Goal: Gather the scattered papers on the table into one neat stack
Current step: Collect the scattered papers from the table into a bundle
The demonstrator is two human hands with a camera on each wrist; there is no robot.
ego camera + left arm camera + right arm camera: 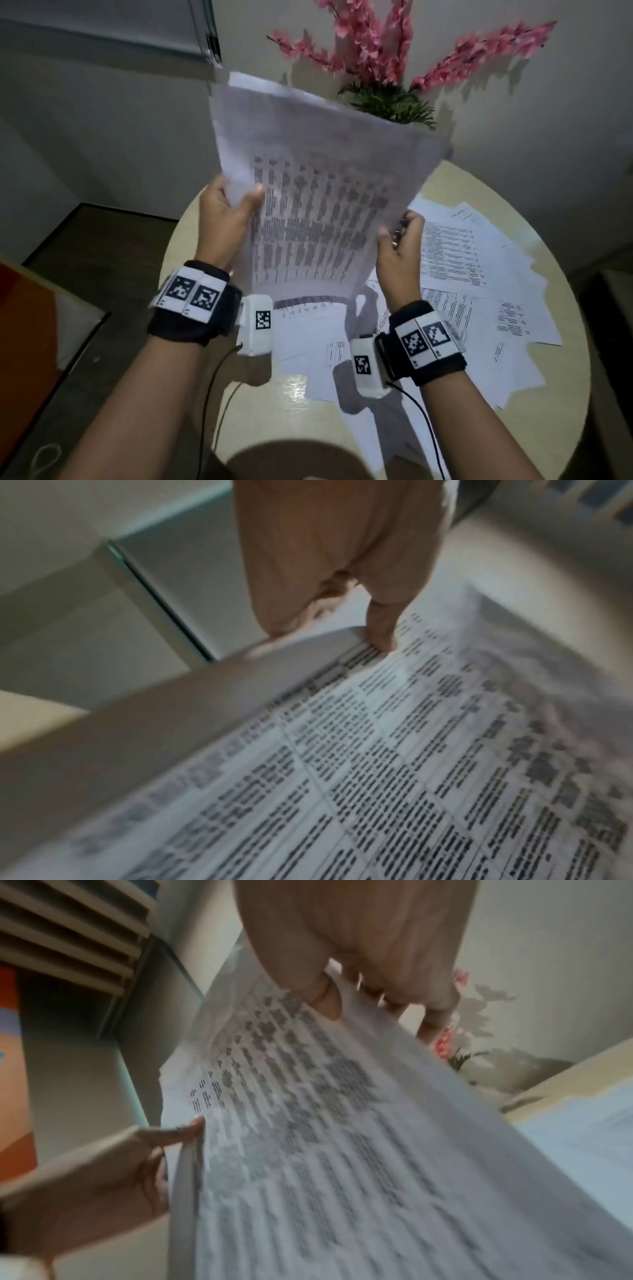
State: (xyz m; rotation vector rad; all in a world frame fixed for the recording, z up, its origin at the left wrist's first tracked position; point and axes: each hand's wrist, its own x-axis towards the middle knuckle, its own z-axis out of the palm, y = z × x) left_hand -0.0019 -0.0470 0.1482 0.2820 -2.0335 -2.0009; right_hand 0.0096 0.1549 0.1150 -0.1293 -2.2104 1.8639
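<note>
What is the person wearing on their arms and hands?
Both forearms are bare, with no sleeves or gloves. Each wrist has a black band: the left band and the right band carry white tiles printed with black square codes. A white box with its own code, the left box and right box, hangs inside each wrist, trailing a thin black cable.

Dim room, hard shadows on table [294,411], wrist views motion-blurred, corners vignetted
</note>
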